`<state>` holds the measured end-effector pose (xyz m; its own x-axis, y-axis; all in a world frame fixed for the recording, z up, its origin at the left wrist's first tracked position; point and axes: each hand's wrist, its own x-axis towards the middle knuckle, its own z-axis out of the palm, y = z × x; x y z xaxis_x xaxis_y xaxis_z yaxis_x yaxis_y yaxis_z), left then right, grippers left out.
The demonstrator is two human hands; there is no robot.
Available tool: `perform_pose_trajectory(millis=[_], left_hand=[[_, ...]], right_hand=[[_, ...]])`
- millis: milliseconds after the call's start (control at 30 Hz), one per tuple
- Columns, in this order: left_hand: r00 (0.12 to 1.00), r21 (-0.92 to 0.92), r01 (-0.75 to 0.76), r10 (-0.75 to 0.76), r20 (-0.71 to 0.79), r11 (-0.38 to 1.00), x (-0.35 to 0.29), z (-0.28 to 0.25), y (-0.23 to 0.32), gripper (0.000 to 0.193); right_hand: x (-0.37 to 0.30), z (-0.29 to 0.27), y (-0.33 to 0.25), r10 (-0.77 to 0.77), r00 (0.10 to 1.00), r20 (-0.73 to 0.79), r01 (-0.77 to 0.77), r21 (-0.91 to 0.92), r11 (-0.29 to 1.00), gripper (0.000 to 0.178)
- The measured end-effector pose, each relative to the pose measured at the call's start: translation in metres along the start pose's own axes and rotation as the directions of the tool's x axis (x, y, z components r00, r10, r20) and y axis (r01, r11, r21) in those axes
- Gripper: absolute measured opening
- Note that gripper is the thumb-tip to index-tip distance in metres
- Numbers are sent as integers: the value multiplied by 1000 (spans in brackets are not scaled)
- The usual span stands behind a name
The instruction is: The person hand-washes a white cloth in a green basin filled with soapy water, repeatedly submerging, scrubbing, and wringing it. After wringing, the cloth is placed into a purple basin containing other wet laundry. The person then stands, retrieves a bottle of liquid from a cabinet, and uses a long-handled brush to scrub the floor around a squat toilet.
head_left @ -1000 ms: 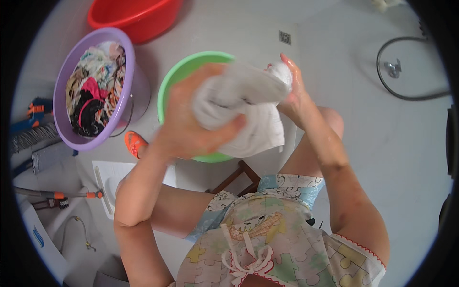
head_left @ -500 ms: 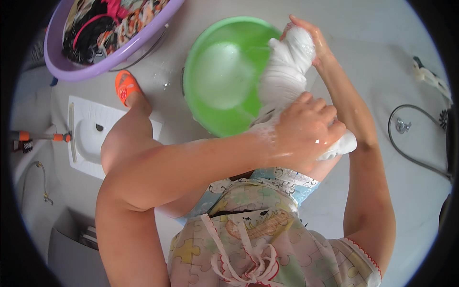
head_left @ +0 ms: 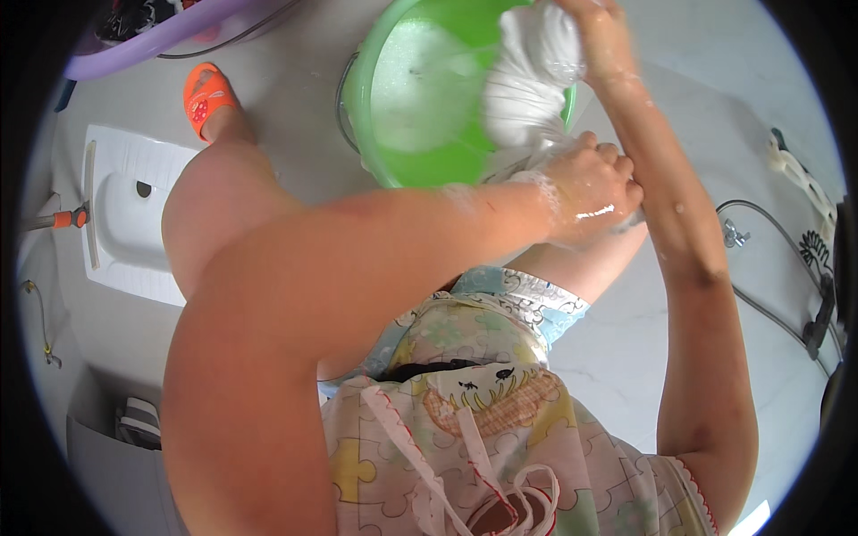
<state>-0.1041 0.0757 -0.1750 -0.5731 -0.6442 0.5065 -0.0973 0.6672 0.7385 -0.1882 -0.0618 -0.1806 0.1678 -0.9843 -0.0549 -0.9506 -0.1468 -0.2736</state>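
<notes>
A white wet cloth (head_left: 523, 103), bunched and twisted lengthwise, stretches between my two hands over the right side of a green bucket (head_left: 365, 107). My left hand (head_left: 590, 192) is clenched around its near end, with suds on the wrist and wet, shiny skin. Higher up, my right hand (head_left: 603, 36) grips the far end; its fingers are partly cut off by the upper edge of the picture. Foamy, whitish water lies in the bucket.
A purple tub (head_left: 161, 45) holding clothes stands at the far left. Below it are my foot in an orange slipper (head_left: 207, 94) and a white squat toilet (head_left: 134, 223). A grey bin (head_left: 116, 478) sits at lower left; a hose (head_left: 782, 234) hangs at right.
The view has shifted, so bucket and tub sit higher in the picture. My left hand has risen in view, and the cloth's loose end beyond it shows less. Both hands keep their grip.
</notes>
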Motion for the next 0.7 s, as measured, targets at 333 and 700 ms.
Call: perform_pose_trajectory(millis=[333,700], left_hand=[[908,-527,353,-419,-7,773,10,-78,-27,51],[617,-951,271,-785,51,151,19,-129,-63,28]], right_hand=[[-14,-39,68,641,597,483,-737,646,201,65],[-97,-76,67,413,802,432,-480,877,14,63]])
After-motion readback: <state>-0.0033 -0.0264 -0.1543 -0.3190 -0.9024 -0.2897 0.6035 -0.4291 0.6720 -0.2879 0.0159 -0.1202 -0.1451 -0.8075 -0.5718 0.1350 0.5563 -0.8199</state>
